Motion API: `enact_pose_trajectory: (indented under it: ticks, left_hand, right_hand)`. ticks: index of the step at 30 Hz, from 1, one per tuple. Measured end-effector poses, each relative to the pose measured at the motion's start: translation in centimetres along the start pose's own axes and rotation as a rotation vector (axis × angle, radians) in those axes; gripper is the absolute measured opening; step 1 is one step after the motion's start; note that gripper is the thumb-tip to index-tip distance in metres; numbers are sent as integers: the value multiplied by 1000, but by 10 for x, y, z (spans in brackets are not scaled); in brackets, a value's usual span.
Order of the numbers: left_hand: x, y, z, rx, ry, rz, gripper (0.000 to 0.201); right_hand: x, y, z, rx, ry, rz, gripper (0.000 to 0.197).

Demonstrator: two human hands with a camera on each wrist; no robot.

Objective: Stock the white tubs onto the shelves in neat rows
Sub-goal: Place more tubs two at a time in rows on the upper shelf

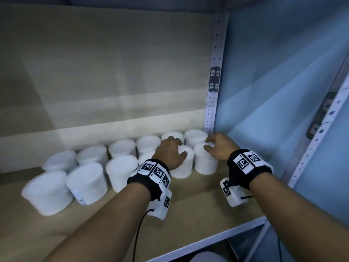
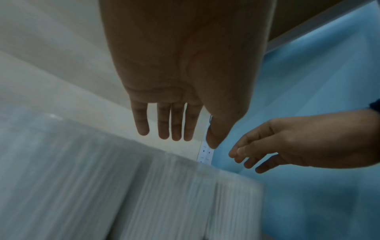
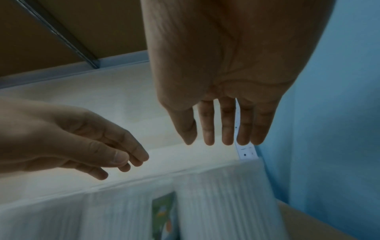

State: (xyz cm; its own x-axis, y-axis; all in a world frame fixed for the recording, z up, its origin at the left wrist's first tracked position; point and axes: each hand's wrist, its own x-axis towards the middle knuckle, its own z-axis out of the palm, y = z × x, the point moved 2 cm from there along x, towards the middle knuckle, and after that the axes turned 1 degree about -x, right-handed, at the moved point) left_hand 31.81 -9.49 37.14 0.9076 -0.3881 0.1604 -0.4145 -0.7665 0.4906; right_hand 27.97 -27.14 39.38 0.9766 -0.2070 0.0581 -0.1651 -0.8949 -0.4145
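Two rows of white tubs stand at the back of the beige shelf point(image 1: 198, 205). My left hand point(image 1: 179, 146) is spread above the second tub from the right in the front row point(image 1: 182, 165). My right hand point(image 1: 208, 143) hovers over the rightmost front tub point(image 1: 204, 161), beside the corner post. The left wrist view shows my left hand point(image 2: 180, 129) with straight fingers clear of the blurred tubs point(image 2: 185, 194). In the right wrist view my right hand point(image 3: 222, 129) is likewise straight-fingered above a tub point(image 3: 222, 203). Neither hand holds anything.
A perforated white post point(image 1: 213, 91) and a blue side panel point(image 1: 273, 91) close the shelf on the right. A pale back wall point(image 1: 113, 72) stands right behind the rear row. Bare board runs from the tubs to the shelf's white front edge point(image 1: 207, 241).
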Motion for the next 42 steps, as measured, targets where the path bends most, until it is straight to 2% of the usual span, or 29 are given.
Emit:
enact_pose_trajectory:
  ticks: [7,16,30,34,36,38,40,42]
  left_hand:
    - [14,-5,23,54,-6,-8,49]
    - [17,-10,27,40,22,19,48]
    - [14,-12,28,72,40,54,46]
    - [14,-12,30,79,51,58,46]
    - [13,-12,30,84,58,59,46]
    - [13,-12,30,85,61,60,46]
    - [13,-12,31,90,60,61,45]
    - [13,-12,31,94,61,63,45]
  right_hand:
    - [8,7,14,-148,-87,6,52]
    - [13,7,18,-209,-76,-6,51]
    - [12,8,10,-134,-176,-32,43]
    - [13,5,7,-128,-226,-26,47]
    - [16,2,5,-97,-202,8,46]
    - [19,0,6,-134,-106,28,38]
    - [21,2,11,-217,-56,65,53]
    - [22,5,18,-269,-85,91,65]
